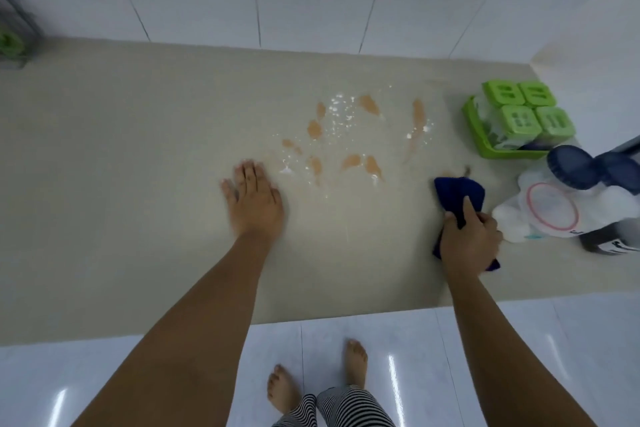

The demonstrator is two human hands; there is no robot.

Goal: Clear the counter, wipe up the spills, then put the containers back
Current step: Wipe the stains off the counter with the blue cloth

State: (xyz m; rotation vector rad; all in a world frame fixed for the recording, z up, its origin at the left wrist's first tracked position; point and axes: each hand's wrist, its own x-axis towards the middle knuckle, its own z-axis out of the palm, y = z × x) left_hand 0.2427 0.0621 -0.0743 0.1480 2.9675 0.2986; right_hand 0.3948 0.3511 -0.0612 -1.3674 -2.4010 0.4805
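Orange-brown spills (349,139) and scattered white grains lie on the beige counter (138,156), near its middle. My left hand (252,198) rests flat on the counter, fingers apart, just left of the spills. My right hand (467,239) grips a dark blue cloth (459,194) pressed on the counter, right of the spills. A green tray (479,135) holding green-lidded containers (523,111) sits at the counter's right end. A clear jar with a dark blue lid (571,166) and a white bag with a pink ring (550,215) stand beside my right hand.
White wall tiles rise behind the counter. A dark wire rack with something green (14,38) stands at the far left. The counter's front edge (311,321) runs below my arms, with glossy floor tiles and bare feet (318,381) beneath.
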